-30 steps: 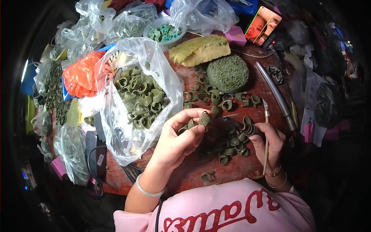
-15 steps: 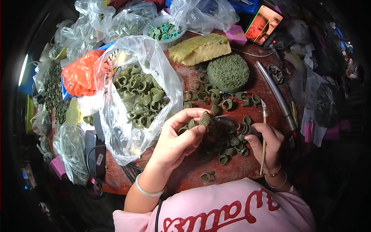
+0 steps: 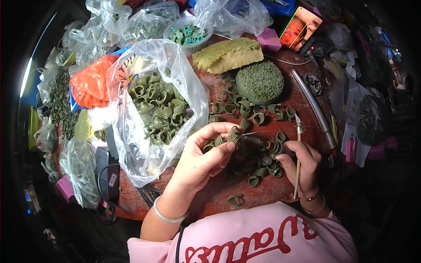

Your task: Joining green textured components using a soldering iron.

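Note:
My left hand point(image 3: 206, 151) pinches a dark green ribbed ring point(image 3: 234, 135) between thumb and forefinger, and more such rings point(image 3: 219, 140) are tucked in its curled fingers. My right hand point(image 3: 305, 164) is closed round a dark pen-like tool point(image 3: 262, 142), its thin pointed tip close to the pinched ring. Whether the tip touches is too small to tell. Through the same hand runs a slim wooden-handled knife point(image 3: 298, 153), blade upward. Loose rings point(image 3: 266, 160) lie piled beneath and beside the tool, and one ring point(image 3: 235, 200) sits apart near my body.
An open clear bag point(image 3: 197, 101) full of green rings stands left on the red table point(image 3: 206, 206). Behind lie a yellow-green sponge block point(image 3: 228, 57), a round green sponge point(image 3: 260, 82) and a tub point(image 3: 193, 48). Right are a tapered metal rod point(image 3: 313, 107) and a lit phone point(image 3: 300, 28).
The pen-like tool and the wooden-handled knife have tilted slightly in my right hand. My left hand keeps its pinch on the ring. The whole view has shifted very slightly.

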`<state>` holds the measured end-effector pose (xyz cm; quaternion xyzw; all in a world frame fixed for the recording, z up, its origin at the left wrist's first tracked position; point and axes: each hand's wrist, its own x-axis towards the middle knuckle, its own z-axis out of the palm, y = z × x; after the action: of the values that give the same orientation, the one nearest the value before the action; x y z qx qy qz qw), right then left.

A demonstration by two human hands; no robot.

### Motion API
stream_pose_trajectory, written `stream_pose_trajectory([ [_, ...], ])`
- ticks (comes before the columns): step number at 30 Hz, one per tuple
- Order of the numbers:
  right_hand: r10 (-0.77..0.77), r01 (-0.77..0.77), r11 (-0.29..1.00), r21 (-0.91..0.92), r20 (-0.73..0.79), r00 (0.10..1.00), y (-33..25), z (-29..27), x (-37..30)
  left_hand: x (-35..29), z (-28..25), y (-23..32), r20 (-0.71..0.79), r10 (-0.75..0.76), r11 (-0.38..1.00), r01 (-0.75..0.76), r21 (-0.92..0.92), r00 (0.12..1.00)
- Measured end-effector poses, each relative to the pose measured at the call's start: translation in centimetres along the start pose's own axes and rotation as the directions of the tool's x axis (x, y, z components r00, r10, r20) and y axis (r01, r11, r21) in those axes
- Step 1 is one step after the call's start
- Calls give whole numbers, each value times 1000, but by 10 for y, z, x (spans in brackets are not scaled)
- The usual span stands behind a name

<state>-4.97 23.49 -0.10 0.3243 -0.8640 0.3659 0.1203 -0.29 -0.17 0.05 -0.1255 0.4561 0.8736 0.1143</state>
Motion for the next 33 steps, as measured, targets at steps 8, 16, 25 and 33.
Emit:
stream_pose_trajectory([
  [8, 25, -25, 998, 57, -2, 1000, -5, -3, 1, 0, 0, 0, -1, -9, 1000, 9, -21, 1000],
  [16, 33, -31, 997, 70, -26, 999, -5, -3, 3, 0, 1, 0, -6, -2, 1000, 2, -3, 1000],
  [25, 15, -15, 999, 29, -12, 1000, -2, -1, 1, 0, 0, -1, 7, -6, 1000, 6, -20, 1000],
  [33, 1, -1, 1000, 0, 8, 1000, -2, -1, 1, 0, -1, -1, 7, -8, 1000, 8, -16, 1000],
])
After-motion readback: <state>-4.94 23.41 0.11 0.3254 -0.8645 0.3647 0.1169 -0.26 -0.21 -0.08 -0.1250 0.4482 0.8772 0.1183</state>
